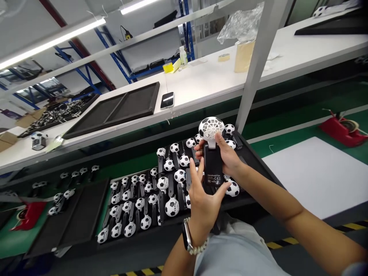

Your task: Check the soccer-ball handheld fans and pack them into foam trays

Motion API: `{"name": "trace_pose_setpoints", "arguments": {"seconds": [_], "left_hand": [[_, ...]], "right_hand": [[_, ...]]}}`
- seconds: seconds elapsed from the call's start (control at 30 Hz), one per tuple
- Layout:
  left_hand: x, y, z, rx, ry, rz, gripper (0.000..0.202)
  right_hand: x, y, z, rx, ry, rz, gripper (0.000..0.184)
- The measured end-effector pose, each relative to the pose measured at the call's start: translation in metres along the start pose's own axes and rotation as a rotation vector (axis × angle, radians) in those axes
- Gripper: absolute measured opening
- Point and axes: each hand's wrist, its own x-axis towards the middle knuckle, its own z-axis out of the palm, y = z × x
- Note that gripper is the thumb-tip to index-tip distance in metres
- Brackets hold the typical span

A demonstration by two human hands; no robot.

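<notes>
While a red tape dispenser (pixel 31 217) sits at the far left, a black tray (pixel 84 214) lies to its right, and rows of football-headed fans (pixel 139 203) crowd the next stretch. Behind these, a phone (pixel 167 100) rests on the white desk (pixel 201 82). The left hand (pixel 204 201), a watch (pixel 186 234) on its wrist, has its grip spread around the lower end of a handheld fan (pixel 213 165); whether it touches is hard to tell. That fan stands nearly upright above the rows, ball end up. The right hand (pixel 228 155) pinches it just below the ball, thumb in front, fingers behind. Farther right lies a white sheet (pixel 322 174).
</notes>
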Motion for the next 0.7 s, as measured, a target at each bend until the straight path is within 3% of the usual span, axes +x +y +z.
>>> {"name": "trace_pose_setpoints", "arguments": {"seconds": [0.17,0.33,0.53,0.7], "left_hand": [[-0.007,0.005,0.001,-0.011,0.043,-0.012,0.100],[-0.001,0.010,0.004,-0.223,0.045,-0.187,0.078],[0.005,-0.001,0.006,-0.348,0.218,-0.357,0.063],[0.001,-0.016,-0.022,-0.305,0.436,-0.349,0.054]], "right_hand": [[-0.004,-0.002,0.002,0.027,0.014,0.071,0.047],[-0.002,0.004,0.004,-0.013,0.002,0.159,0.046],[0.005,0.026,0.008,-0.183,-0.087,0.110,0.050],[0.017,0.051,0.033,-0.187,-0.163,0.248,0.054]]}}
